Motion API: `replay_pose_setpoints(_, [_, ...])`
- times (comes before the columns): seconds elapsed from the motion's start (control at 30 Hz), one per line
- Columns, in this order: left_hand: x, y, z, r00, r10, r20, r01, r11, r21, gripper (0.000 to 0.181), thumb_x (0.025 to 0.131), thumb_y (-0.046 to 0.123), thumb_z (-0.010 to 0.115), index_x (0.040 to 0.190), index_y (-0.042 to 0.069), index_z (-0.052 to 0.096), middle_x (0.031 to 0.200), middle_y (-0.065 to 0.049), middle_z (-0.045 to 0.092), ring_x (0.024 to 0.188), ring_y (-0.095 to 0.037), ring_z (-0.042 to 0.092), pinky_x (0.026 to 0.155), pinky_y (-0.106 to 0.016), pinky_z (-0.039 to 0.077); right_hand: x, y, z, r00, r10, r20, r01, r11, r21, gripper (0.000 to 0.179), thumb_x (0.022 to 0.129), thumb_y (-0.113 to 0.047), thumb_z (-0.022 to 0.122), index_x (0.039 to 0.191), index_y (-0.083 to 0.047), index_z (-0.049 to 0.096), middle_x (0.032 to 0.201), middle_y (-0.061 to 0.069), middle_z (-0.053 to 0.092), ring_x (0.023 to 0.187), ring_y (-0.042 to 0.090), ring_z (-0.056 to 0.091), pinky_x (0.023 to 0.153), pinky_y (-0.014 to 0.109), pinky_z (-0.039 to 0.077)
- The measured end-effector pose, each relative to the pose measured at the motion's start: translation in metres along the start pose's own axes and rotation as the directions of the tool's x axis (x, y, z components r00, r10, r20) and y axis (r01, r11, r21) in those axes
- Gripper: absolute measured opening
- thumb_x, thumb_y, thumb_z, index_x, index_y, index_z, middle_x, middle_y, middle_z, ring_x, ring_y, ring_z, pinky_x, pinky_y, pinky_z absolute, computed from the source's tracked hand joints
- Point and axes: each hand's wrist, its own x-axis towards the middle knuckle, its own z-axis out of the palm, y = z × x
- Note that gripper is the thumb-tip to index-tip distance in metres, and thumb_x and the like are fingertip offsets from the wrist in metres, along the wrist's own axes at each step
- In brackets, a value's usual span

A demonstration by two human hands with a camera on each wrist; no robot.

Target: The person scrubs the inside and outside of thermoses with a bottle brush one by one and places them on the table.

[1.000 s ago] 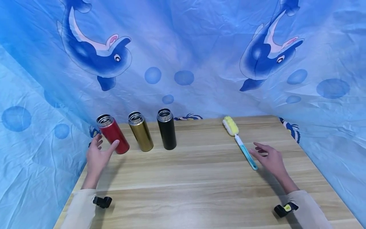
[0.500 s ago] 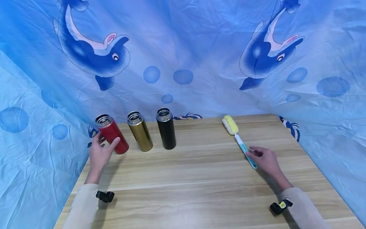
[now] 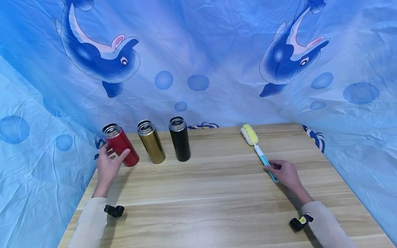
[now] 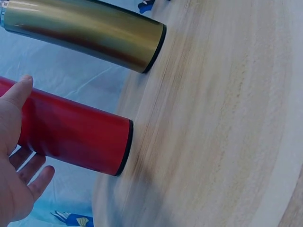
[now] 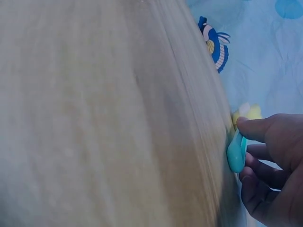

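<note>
A red insulated bottle (image 3: 122, 146) stands uncapped at the back left of the table. My left hand (image 3: 108, 168) holds it from the near side; in the left wrist view the thumb (image 4: 21, 90) lies along one side and the fingers (image 4: 35, 172) pass round the other. Beside it stand a gold bottle (image 3: 152, 143) and a black bottle (image 3: 180, 141), both with open mouths. On the right, my right hand (image 3: 283, 174) pinches the turquoise handle (image 5: 236, 151) of a bottle brush (image 3: 260, 153) between thumb and fingers. The brush's yellow and white sponge head (image 3: 249, 134) points toward the back edge.
The wooden table (image 3: 198, 206) reaches back to a blue curtain (image 3: 217, 51) printed with dolphins, which also hangs at both sides. A small black camera is strapped to each wrist.
My right hand has moved left onto the brush handle and taken hold of it. My left hand has closed in on the red bottle. The bottles stay in place.
</note>
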Motion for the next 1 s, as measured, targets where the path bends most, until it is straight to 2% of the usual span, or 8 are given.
replay_pose_setpoints(0.4, [0.0031,-0.0028,0.0012,0.999,0.029,-0.016,-0.028,0.999,0.037,0.088,0.091,0.050,0.074,0.157,0.011,0.032,0.154,-0.012,0.046,0.134,-0.033,0.048,0.109,-0.057,0.044,-0.0001,-0.0049,0.0017,0.999,0.017,-0.027,-0.017,1.000,0.019,0.034,0.091,-0.026,0.079,0.113,-0.001,0.074,0.084,0.006,0.069,0.073,0.017,0.058,0.060,0.026,0.044])
replay_pose_setpoints(0.7, [0.0038,-0.0026,0.0012,0.999,0.032,-0.007,-0.031,0.998,0.051,0.084,0.092,0.045,0.074,0.157,0.011,0.032,0.154,-0.012,0.046,0.134,-0.033,0.047,0.108,-0.057,0.044,-0.0021,-0.0075,0.0041,0.998,0.034,-0.044,-0.032,0.999,0.044,0.035,0.092,-0.025,0.078,0.116,0.000,0.072,0.086,0.006,0.068,0.075,0.018,0.058,0.059,0.025,0.043])
replay_pose_setpoints(1.0, [0.0051,-0.0021,0.0031,0.999,0.034,-0.006,-0.034,0.998,0.059,0.084,0.093,0.048,0.072,0.157,0.011,0.033,0.153,-0.012,0.046,0.133,-0.033,0.047,0.108,-0.057,0.045,-0.0017,-0.0082,0.0065,0.995,0.063,-0.071,-0.057,0.996,0.073,0.032,0.092,-0.021,0.077,0.117,-0.001,0.072,0.087,0.007,0.067,0.076,0.019,0.057,0.062,0.026,0.042])
